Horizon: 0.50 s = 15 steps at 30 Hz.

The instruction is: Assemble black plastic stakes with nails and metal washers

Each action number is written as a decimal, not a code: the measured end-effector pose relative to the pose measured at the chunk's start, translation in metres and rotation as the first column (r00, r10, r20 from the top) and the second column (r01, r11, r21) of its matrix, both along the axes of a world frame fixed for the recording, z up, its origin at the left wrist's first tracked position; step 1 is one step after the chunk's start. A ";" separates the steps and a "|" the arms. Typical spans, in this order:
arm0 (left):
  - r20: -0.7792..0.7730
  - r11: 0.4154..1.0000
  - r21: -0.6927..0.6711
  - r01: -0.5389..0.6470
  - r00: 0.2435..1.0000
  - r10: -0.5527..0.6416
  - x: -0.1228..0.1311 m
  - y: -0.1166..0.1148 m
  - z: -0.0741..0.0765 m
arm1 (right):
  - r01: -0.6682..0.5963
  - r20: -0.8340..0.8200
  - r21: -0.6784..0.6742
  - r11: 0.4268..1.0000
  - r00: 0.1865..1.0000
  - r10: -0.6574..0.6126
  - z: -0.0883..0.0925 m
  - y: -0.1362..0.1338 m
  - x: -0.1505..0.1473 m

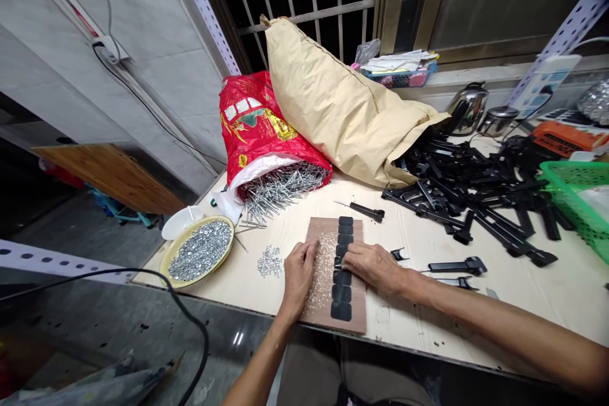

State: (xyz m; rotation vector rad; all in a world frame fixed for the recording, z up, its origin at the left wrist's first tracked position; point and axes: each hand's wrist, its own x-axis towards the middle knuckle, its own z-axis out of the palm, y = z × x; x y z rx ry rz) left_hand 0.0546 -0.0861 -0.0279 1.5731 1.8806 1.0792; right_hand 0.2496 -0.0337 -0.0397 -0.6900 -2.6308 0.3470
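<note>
A reddish-brown board (359, 320) lies at the front edge of the table. A column of several black rounded-square pieces (341, 311) runs down it, and small pale specks (323, 282) cover its left part. My left hand (299, 274) rests at the board's left edge, fingers curled in; anything in them is hidden. From the right, my right hand (373, 266) reaches over the column, its fingertips pressed together at a middle black piece. Whatever they pinch is too small to make out. Left of my left hand sits a small heap of shiny metal bits (270, 261).
A yellow bowl (228, 257) of metal bits stands left. Behind are a red bag (252, 120) spilling long metal pins (280, 187) and a big paper sack (342, 108). Black plastic parts (466, 184) are piled right, near a green basket (566, 203). A thin-tipped black tool (366, 210) lies behind the board.
</note>
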 end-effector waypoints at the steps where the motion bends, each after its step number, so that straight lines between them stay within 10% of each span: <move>1: 0.001 1.000 0.004 -0.002 1.000 0.002 0.000 0.000 0.000 | 0.003 -0.013 -0.019 1.000 1.000 -0.003 0.002 0.003 0.003; 9: 0.018 1.000 0.006 -0.002 1.000 0.002 -0.003 0.000 0.000 | 0.220 0.073 -0.223 0.950 0.975 -0.209 0.021 0.004 0.078; 15: 0.052 1.000 0.028 -0.003 0.999 0.002 0.000 -0.001 0.000 | 0.257 0.190 -0.034 0.966 0.950 -0.246 0.034 0.030 0.087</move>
